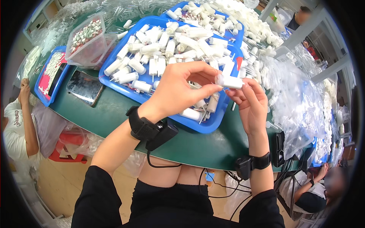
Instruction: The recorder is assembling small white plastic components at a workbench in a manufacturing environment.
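A small white plastic cylinder with a translucent left end is held level between my two hands, above the right side of a blue tray. My left hand pinches its left end between thumb and fingertips. On its right end the fingertips of my right hand are closed. Inside the tray lie heaped white cylinders of the same kind, some with thin stems or wires sticking out. My hands hide part of the heap. Both wrists wear black straps with a small black box.
Behind stands a second blue tray. Leftward on the green table are a clear bin of small parts, a phone and a small blue tray. Clear plastic bags pile up rightward. Co-workers sit at both sides.
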The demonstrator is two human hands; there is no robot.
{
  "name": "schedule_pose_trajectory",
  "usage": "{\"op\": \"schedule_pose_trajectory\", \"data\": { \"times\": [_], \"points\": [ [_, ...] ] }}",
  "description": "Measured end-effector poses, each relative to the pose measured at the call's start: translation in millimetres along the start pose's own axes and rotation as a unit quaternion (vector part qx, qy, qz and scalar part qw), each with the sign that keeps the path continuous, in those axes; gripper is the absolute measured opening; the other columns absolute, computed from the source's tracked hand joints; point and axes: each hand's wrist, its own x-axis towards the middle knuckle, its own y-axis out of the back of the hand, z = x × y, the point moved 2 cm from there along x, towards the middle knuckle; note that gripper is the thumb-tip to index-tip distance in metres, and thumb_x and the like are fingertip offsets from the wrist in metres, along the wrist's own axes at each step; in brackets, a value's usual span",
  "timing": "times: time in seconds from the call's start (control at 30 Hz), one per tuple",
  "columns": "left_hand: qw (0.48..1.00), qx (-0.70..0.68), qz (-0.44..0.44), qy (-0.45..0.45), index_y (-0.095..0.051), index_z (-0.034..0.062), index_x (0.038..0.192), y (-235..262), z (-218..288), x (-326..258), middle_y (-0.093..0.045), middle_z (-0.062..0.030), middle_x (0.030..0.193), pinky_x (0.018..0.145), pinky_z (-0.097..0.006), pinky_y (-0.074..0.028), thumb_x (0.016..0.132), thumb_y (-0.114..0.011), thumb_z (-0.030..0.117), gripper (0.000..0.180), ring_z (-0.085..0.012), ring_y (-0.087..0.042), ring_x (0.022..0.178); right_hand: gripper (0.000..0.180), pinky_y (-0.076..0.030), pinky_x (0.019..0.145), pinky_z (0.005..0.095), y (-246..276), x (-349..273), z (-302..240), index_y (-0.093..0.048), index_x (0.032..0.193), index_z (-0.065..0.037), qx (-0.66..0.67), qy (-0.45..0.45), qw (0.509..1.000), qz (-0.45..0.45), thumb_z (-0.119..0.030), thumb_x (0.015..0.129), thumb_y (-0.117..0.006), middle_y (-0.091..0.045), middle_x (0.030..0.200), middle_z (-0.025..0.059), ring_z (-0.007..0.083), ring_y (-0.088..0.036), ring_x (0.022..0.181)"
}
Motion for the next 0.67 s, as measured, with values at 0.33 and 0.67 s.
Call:
{"op": "schedule_pose_trajectory", "data": {
  "times": [0.33,0.67],
  "points": [
    [0.989,0.079,0.107,-0.064,-0.058,-0.0016,0.106,55.1,35.6,-6.3,-0.061,-0.0045,0.083,0.065,-0.019,-0.043,0.080,-0.062,0.006,0.027,-0.0078,-0.056,0.075,0.018,-0.050,0.074,0.0268,-4.0,20.9,-10.7,-0.058,0.093,0.006,-0.068,0.084,0.988,0.112,-0.010,0.087,-0.057,-0.064,0.087,0.0129,0.0198,-0.064,0.081],
    [0.963,0.247,0.103,-0.011,-0.063,0.0052,0.101,74.5,51.4,-7.7,-0.062,-0.0043,0.085,0.068,-0.023,-0.044,0.082,-0.060,0.011,0.020,-0.0128,-0.057,0.079,0.016,-0.045,0.086,0.0343,-30.9,57.7,-3.4,-0.062,0.082,-0.004,-0.544,0.184,0.817,0.056,-0.019,0.077,-0.063,-0.063,0.100,0.0114,0.0208,-0.060,0.094]
  ]
}}
